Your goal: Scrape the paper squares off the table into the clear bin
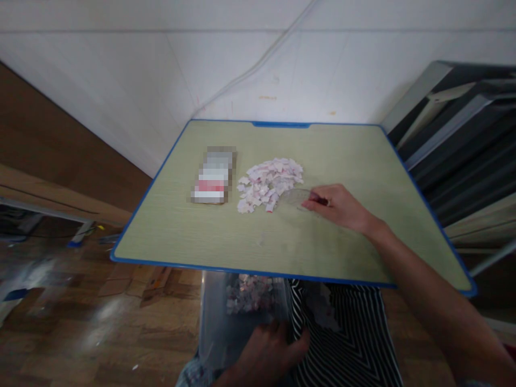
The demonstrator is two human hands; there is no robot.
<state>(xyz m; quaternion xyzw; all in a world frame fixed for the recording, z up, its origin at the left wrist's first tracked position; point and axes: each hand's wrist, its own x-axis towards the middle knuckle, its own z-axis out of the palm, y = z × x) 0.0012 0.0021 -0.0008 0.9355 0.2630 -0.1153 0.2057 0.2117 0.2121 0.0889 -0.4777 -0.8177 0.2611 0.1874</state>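
Note:
My right hand (338,207) is over the table, closed in a pinch on a thin clear plastic piece (293,198). The piece is rounded and see-through, and its exact kind is hard to make out. Its far edge reaches a heap of small white and pinkish paper-like pieces (274,176). Below the table edge, my left hand (268,349) is at the near right part of a clear plastic bin (217,333). Its thumb stands apart from its fingers, which are slightly blurred. Many small shiny pieces (250,293) lie inside the bin.
A blurred-out phone-like rectangle (213,176) lies left of the heap on the blue-rimmed table (177,231). Behind is a white wall with a cable (258,64). Dark panels (475,129) lean at the right. Striped cloth (358,328) covers my lap beside the bin.

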